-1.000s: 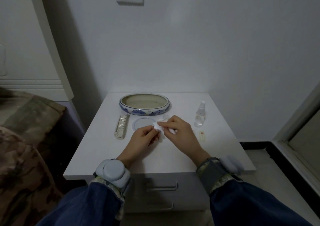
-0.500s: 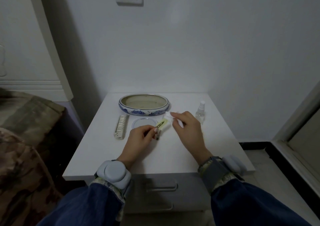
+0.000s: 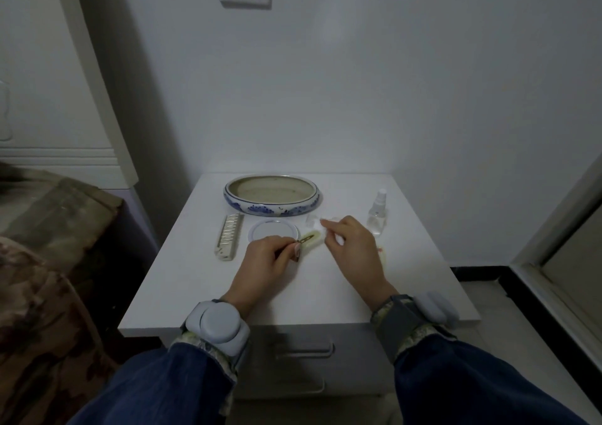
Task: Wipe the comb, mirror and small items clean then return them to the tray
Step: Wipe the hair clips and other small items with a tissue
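Our left hand (image 3: 267,258) pinches a small yellow hair clip (image 3: 309,239) above the counter (image 3: 195,287), and our right hand (image 3: 350,245) grips a white wipe (image 3: 327,229) at the clip's one o'clock end. Beyond lie the round mirror (image 3: 273,231) and, at its nine o'clock, the comb (image 3: 229,237). Farthest, at twelve o'clock, sits the blue-and-white tray (image 3: 272,208), with a spray bottle (image 3: 378,212) at its three o'clock.
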The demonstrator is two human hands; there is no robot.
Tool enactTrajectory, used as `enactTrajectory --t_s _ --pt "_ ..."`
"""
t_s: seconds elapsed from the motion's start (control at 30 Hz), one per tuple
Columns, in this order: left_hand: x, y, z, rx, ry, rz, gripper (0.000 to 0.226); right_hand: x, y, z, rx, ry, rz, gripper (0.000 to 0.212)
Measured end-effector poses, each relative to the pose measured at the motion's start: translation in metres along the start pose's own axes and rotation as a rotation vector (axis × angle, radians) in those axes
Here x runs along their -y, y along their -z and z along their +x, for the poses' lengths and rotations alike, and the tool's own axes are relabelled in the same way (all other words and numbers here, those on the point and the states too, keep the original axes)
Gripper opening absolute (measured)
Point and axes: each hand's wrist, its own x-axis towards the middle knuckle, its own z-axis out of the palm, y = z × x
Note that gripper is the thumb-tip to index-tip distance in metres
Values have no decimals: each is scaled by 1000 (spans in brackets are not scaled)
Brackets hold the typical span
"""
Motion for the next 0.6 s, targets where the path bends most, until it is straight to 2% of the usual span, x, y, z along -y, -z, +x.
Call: enactTrajectory --t_s 0.07,0.13,0.27,0.33,0.5,0.6 --pt "-1 0 2 -3 138 -143 23 1 3 1 -74 -44 49 25" --pt "-1 1 5 -5 296 -349 28 7 5 3 -119 23 93 26" --pt "-2 2 6 28 409 -566 34 12 -4 -3 5 303 55 29" --pt "-2 2 5 69 425 -625 33 8 -8 -5 28 365 -12 28" --pt "-4 0 6 156 401 -674 29 -1 -9 -2 -47 307 -69 28" --pt "-5 0 6 174 400 -702 28 7 -3 -1 -53 124 33 28"
